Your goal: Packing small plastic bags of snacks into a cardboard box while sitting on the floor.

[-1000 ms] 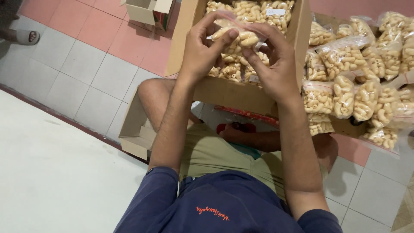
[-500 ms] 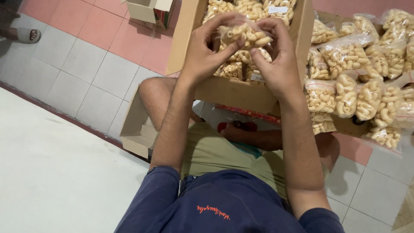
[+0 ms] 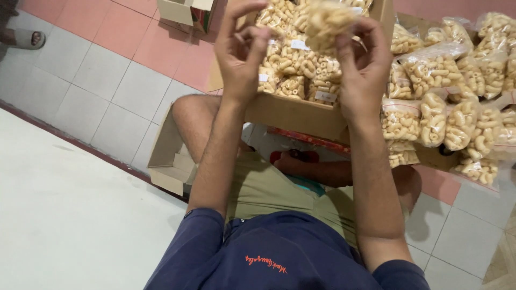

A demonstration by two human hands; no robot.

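**Desk:** What are the hands doing?

**Photographer:** Both are raised above a cardboard box resting on the seated person's lap. The right hand grips a small clear bag of pale curled snacks, held up over the box's far side. The left hand is beside it, fingers curled and pinched together; the bag is blurred, so it is hard to say whether those fingers touch its edge or are only close.

**Desk:** And around them?

**Photographer:** The box is packed with more snack bags of the same kind. A loose pile of bags lies just right of the box on the tiled floor. A smaller open carton sits by the left knee, and a sandalled foot of another person shows at the top left corner.
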